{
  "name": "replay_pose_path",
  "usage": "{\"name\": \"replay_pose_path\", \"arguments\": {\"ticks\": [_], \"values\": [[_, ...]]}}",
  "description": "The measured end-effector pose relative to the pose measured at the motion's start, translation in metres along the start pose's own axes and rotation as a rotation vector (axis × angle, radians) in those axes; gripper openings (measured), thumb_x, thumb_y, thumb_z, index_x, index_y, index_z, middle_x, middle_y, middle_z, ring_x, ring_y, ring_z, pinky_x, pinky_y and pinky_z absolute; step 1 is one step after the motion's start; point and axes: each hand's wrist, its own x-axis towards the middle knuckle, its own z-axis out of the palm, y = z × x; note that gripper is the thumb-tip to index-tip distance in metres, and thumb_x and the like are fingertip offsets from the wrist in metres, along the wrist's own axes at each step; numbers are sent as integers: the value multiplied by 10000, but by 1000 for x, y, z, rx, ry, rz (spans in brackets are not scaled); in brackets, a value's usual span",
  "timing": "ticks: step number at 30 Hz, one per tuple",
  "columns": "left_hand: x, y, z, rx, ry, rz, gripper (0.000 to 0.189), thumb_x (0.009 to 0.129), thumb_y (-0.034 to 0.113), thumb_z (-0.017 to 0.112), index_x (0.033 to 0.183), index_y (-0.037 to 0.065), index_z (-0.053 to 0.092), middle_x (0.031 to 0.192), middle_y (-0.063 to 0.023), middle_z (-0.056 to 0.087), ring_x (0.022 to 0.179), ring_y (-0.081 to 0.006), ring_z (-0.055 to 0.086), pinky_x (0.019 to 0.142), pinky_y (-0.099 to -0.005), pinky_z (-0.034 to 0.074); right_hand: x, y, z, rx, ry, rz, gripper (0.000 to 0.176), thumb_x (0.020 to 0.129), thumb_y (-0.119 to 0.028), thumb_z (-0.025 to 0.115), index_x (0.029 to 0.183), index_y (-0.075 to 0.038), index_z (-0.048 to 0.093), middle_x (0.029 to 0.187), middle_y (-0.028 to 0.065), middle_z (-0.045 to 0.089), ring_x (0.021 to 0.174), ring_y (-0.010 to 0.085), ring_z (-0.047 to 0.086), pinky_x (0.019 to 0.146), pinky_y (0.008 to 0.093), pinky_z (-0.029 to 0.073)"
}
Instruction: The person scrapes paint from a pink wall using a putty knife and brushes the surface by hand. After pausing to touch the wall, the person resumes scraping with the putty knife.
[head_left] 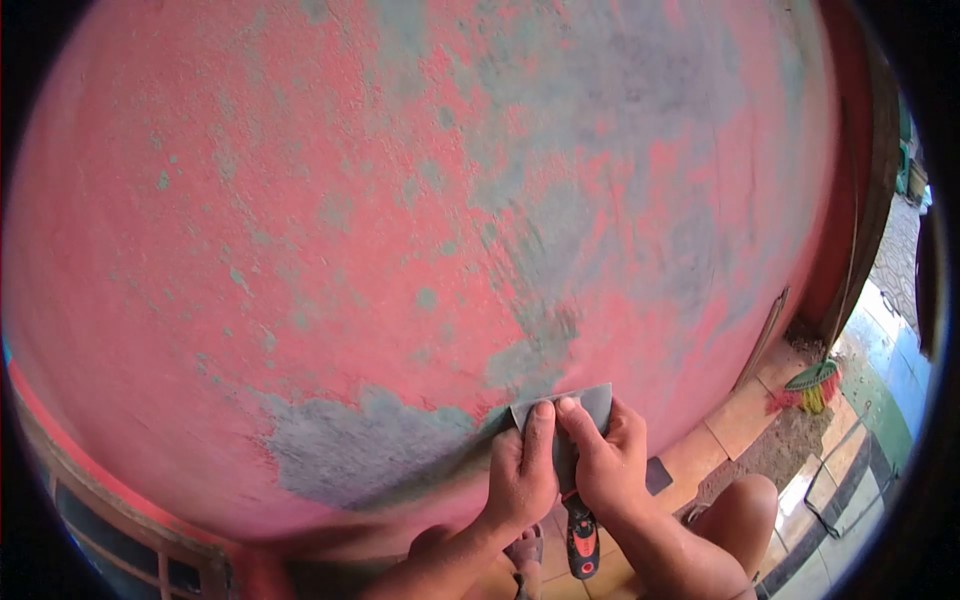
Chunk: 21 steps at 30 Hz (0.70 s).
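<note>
A putty knife (581, 535) with a wide metal blade and a black and orange handle is held in both hands. My left hand (523, 468) grips the blade from the left, thumb pressed flat on the metal. On the right side, my right hand (607, 455) grips it too, its thumb beside the other one. The blade's edge meets the wall (380, 330), which has pink paint with grey and green bare patches. Just left of the blade lies a large grey patch (350, 452). The fingers behind the blade are hidden.
A broom (812, 386) with green, red and yellow bristles leans at the right, near dirt on the tiled floor (700, 462). A wooden frame (110, 535) with dark panes is at lower left. A dark cable (822, 515) lies on the tiles. My bent knee (745, 505) is close by.
</note>
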Motion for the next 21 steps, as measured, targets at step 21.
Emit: {"name": "replay_pose_path", "arguments": {"ticks": [21], "values": [[1,2,-3,-45,12,-42,426,1084,321,416,848,17,597,730,39,569,671,-29,503,557,-225,408,2,-2,3,-3,-37,-41,216,931,-173,678,875,30,629,757,18,647,699,59,544,619,247,460]]}}
